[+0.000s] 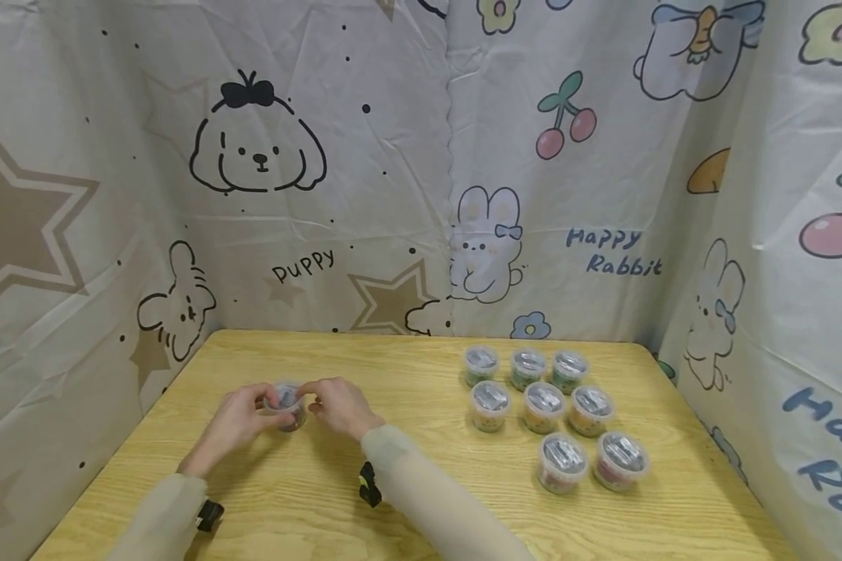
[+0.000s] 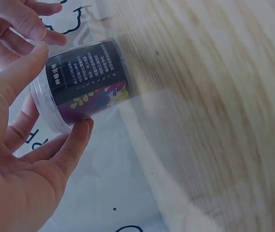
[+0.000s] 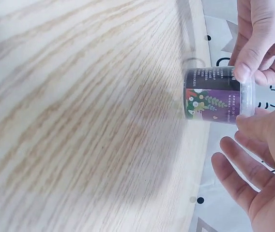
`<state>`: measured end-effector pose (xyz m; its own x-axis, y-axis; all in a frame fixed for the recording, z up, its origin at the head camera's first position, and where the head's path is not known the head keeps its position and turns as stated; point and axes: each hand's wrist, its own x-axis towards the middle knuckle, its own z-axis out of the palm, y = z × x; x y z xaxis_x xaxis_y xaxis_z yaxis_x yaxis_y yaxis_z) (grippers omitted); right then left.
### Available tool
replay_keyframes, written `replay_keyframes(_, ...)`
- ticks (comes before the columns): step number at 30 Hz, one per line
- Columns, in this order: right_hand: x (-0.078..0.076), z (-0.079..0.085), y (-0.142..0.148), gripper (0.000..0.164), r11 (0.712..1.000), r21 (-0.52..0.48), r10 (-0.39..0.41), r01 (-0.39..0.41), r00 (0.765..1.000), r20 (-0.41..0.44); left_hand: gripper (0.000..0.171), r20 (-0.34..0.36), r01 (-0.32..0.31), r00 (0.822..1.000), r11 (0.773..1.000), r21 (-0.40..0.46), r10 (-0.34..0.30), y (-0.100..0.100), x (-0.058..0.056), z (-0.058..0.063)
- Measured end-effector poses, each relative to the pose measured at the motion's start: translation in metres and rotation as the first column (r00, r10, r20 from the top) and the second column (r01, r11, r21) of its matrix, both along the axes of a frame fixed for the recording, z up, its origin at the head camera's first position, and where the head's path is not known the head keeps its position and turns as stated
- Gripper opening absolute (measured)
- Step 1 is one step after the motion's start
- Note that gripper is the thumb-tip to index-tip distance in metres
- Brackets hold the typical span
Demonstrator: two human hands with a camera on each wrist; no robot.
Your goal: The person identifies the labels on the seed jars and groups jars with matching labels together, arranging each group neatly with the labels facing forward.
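Note:
A small clear plastic tub (image 1: 292,418) with a clear lid (image 1: 284,392) stands upright at the table's left. Its label (image 2: 86,67) is dark and purple with printed leaves and white text. My left hand (image 1: 235,421) grips the tub around its upper part, thumb on the near side and fingers on the far side. From the right, my right hand (image 1: 340,405) pinches the lid's edge between thumb and index finger. In the right wrist view, the other fingers (image 3: 234,179) of that hand spread away from the tub.
Several similar lidded tubs (image 1: 543,401) stand in uneven rows on the right of the wooden table (image 1: 393,374). Printed cloth (image 1: 386,156) hangs behind the table and along both sides.

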<state>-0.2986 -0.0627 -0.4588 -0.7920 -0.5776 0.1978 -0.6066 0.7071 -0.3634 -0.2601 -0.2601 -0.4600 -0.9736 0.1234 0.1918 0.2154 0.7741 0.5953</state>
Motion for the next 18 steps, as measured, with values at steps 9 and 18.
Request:
replay_keyframes(9,-0.004,-0.005,0.013,0.020,0.996,-0.080,0.035,-0.037,0.999,-0.030,0.032,0.001,0.038,0.999,0.999,-0.006,-0.038,0.011,-0.002,0.002)
replay_keyframes(18,-0.009,0.001,0.043,0.028,0.960,-0.252,0.129,-0.120,0.992,0.017,0.035,-0.068,0.043,0.997,0.996,0.078,-0.038,0.028,-0.005,0.007)
